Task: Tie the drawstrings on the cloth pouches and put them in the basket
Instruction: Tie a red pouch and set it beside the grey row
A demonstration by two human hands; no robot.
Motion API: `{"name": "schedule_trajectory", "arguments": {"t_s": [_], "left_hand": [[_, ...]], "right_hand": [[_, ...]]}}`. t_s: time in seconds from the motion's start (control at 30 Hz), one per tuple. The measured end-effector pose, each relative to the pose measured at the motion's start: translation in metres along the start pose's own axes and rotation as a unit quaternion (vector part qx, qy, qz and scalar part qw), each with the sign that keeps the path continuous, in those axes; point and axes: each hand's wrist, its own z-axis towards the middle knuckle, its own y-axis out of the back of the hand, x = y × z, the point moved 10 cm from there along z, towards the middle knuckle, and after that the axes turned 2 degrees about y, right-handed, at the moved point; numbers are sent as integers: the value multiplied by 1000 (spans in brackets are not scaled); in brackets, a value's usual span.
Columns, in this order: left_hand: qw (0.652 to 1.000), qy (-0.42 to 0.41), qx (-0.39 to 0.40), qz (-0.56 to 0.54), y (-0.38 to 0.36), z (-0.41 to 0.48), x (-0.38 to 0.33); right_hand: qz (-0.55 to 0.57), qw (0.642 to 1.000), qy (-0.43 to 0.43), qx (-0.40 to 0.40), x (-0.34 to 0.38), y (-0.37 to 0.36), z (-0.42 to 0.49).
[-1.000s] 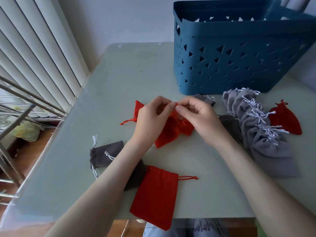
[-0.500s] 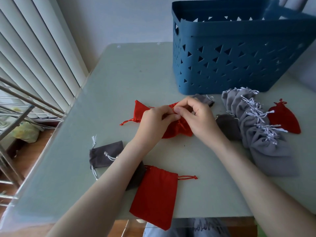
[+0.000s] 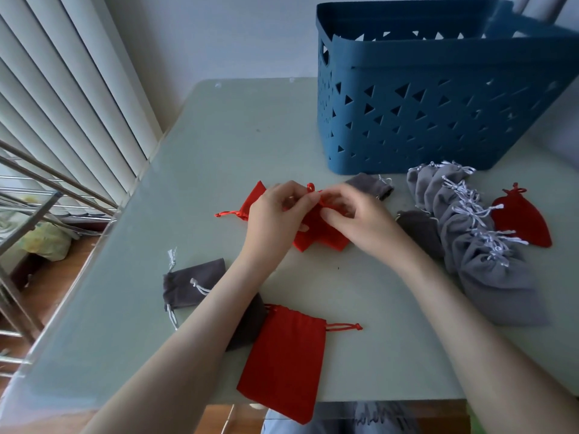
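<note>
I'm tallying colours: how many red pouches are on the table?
3: a middle red pouch held by the left hand and right hand; a flat red pouch at the near edge; a tied red pouch right of the grey pouches. The hands may hide another.

Pale green table (image 3: 219,145) beside white blinds (image 3: 62,89), wooden floor (image 3: 47,277).

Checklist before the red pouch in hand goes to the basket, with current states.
1. Grip on the red pouch: ok; the left hand and right hand both pinch its top.
2. Knot finished: cannot tell; one loop shows above the hands, the rest is hidden.
3. The basket upright, top open: ok.
4. Room inside it: cannot tell; its floor is out of sight.
5. The flat red pouch secure on the table: not ok; it overhangs the near edge, untied.
</note>
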Motion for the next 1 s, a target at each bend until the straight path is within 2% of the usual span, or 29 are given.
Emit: {"name": "schedule_trajectory", "arguments": {"t_s": [0.1,0.33,0.47,0.57,0.63,0.73,0.87,1.0], "left_hand": [[998,-33,17,-41,-3,-1,-10],[977,4,120,-177,-22,-9,-14],[987,35,102,-116,-20,-8,-4],[996,24,74,-52,-14,-6,2],[999,-8,45,10,-11,-4,0],[1000,1,5,23,-6,-2,7],[998,12,-5,54,-3,2,11],[998,5,-4,65,-2,2,8]], "right_hand": [[78,996,-9,29,2,-4,0],[77,996,13,46,8,4,0],[36,997,-13,69,-6,1,1],[20,999,-41,20,-15,11,4],[54,996,-72,-28,-20,18,3],[119,987,-92,-64,-20,16,1],[175,983,-46,-20,-4,-1,0],[108,993,34,18,15,-8,-2]]}}
